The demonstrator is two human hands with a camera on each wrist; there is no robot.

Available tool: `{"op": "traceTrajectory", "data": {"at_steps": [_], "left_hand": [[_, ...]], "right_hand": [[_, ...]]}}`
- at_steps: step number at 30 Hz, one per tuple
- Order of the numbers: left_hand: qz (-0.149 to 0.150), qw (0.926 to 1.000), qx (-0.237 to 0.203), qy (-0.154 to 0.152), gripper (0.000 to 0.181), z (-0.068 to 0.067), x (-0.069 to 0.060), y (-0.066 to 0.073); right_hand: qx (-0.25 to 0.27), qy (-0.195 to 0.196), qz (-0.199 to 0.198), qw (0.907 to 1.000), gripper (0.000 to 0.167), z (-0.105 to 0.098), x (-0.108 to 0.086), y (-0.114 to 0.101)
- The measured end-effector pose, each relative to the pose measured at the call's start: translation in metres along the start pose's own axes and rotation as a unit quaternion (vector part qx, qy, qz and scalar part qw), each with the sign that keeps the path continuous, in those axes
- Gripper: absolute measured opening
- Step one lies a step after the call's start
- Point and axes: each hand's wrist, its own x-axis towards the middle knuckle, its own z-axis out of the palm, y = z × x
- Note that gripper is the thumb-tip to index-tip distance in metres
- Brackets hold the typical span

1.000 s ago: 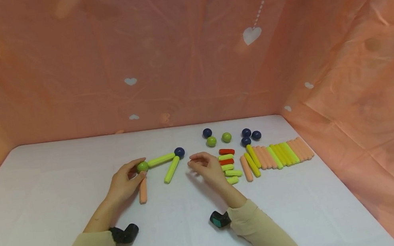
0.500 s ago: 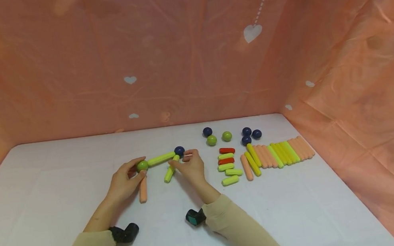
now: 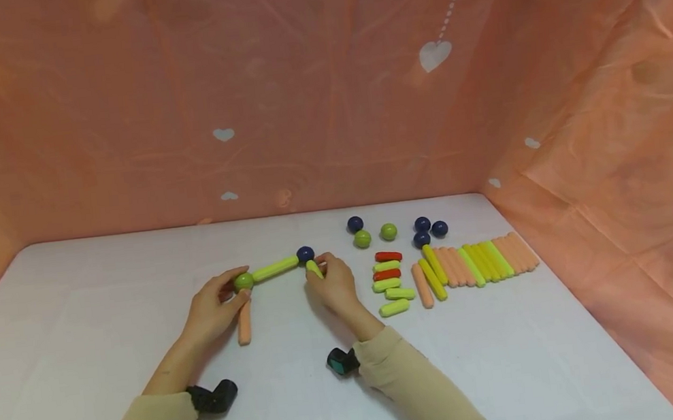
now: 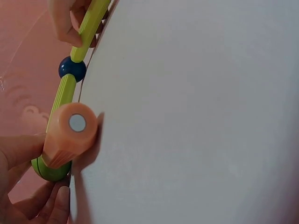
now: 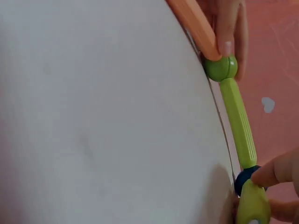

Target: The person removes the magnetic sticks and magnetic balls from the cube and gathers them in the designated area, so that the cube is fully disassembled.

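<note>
My left hand (image 3: 214,305) grips a green ball (image 3: 243,282), with the thumb by the orange magnetic stick (image 3: 244,326) attached to it. That stick's end shows a silvery disc in the left wrist view. From the ball, a lime-green stick (image 3: 275,269) runs right to a dark blue ball (image 3: 305,253). A second lime-green stick (image 3: 314,268) extends from the blue ball, and my right hand (image 3: 336,285) pinches it, partly covering it. The right wrist view shows thumb and fingers around this stick (image 5: 252,205), close against the blue ball.
Several short red and lime sticks (image 3: 389,284) lie right of my right hand. Beyond them is a row of longer orange and yellow sticks (image 3: 486,262). Loose blue and green balls (image 3: 388,232) sit behind. A pink heart-patterned cloth (image 3: 325,101) hangs past the table's back edge.
My right hand has moved left to the second lime-green stick and taken hold of it. That stick has swung rightward about the blue ball. The left hand has stayed put.
</note>
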Motion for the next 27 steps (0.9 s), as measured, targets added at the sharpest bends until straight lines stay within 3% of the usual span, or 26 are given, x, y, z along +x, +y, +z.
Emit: {"op": "traceTrajectory", "data": {"at_steps": [11,16,22,27], "left_hand": [[0.005,1.0000,0.000,-0.004,0.042,0.002,0.000,-0.001],[0.004,0.9999,-0.002,-0.010,0.042,0.004,0.000,0.000],[-0.004,0.9999,0.005,-0.014,0.043,0.003,0.000,0.000],[-0.002,0.9999,0.007,-0.015,0.043,-0.001,0.000,0.000]], "right_hand": [[0.021,-0.063,-0.001,0.9978,0.033,-0.017,0.001,0.014],[0.014,-0.060,-0.039,0.9974,0.034,-0.021,-0.001,0.022],[0.069,-0.072,-0.008,0.9950,0.038,-0.040,-0.006,0.022],[0.112,-0.051,-0.001,0.9924,0.039,-0.065,-0.011,0.029]]}}
